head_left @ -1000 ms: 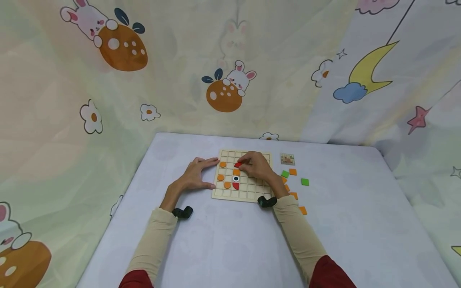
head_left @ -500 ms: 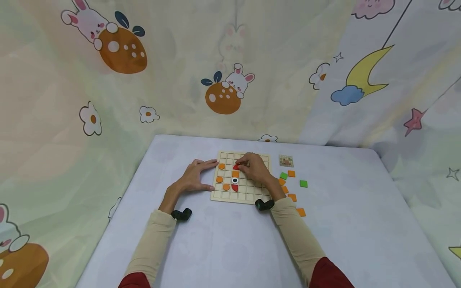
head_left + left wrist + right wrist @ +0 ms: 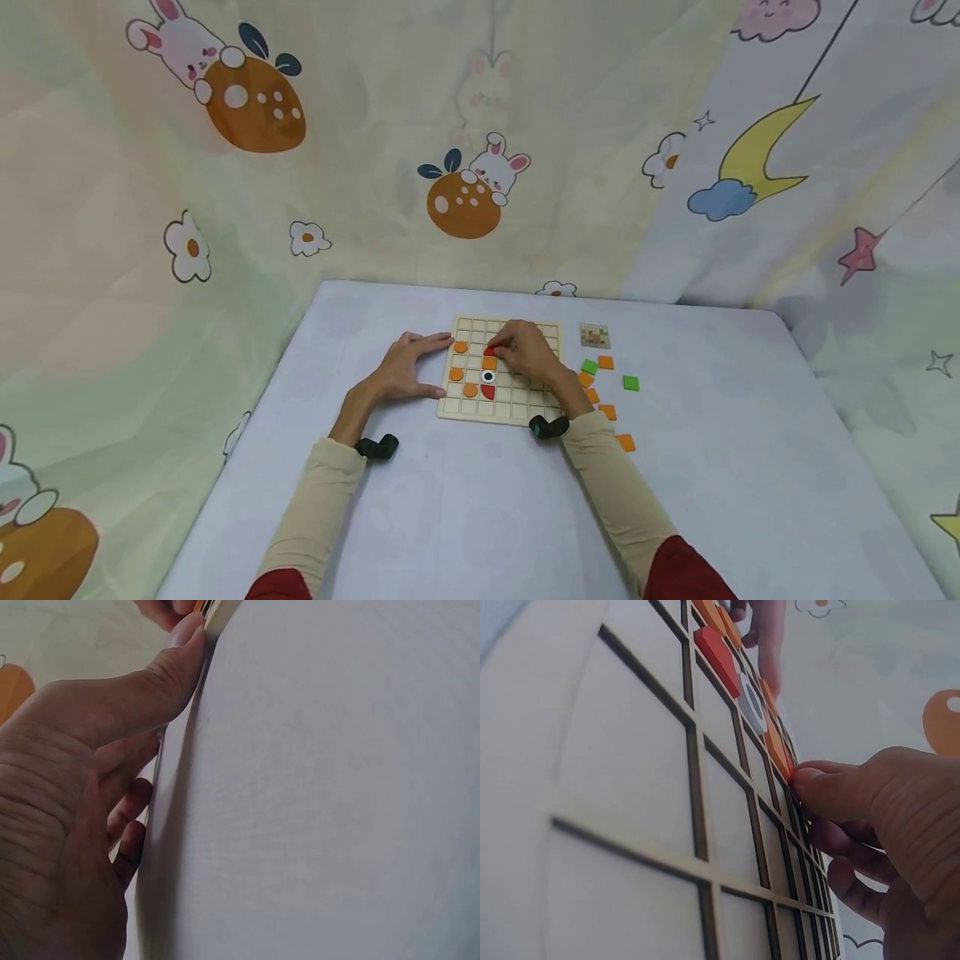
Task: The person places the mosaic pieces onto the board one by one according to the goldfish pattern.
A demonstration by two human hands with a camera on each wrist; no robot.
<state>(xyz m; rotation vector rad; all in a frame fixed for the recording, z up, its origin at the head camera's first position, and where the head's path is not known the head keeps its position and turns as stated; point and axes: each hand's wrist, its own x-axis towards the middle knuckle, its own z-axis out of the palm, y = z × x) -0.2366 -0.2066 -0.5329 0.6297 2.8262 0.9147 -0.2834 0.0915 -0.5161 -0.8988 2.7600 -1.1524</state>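
Observation:
A pale wooden grid board [image 3: 517,407] lies on the white table. My right hand [image 3: 527,348] pinches a red rounded tile [image 3: 490,352] between thumb and fingertips at the board, just above an orange square tile [image 3: 489,363]. Below that square sit a white eye tile [image 3: 488,377] with a black centre and a red quarter-round tile [image 3: 487,392]. Several orange round tiles, one being this orange disc [image 3: 461,347], occupy cells at the left. My left hand [image 3: 401,369] touches the board's left edge, thumb and fingers spread apart. In the right wrist view, the thumb [image 3: 832,791] mostly hides the pinched tile.
Right of the board lie several loose orange squares, such as this orange tile [image 3: 606,362], and two green squares, one a green tile [image 3: 631,383] farther out. A small patterned card [image 3: 595,336] lies near the board's upper right corner. A printed curtain [image 3: 360,150] hangs behind the table.
The red tile in my right hand has come slightly nearer the orange square tile. My left hand stays at the board's edge. The whole head view has shifted a little.

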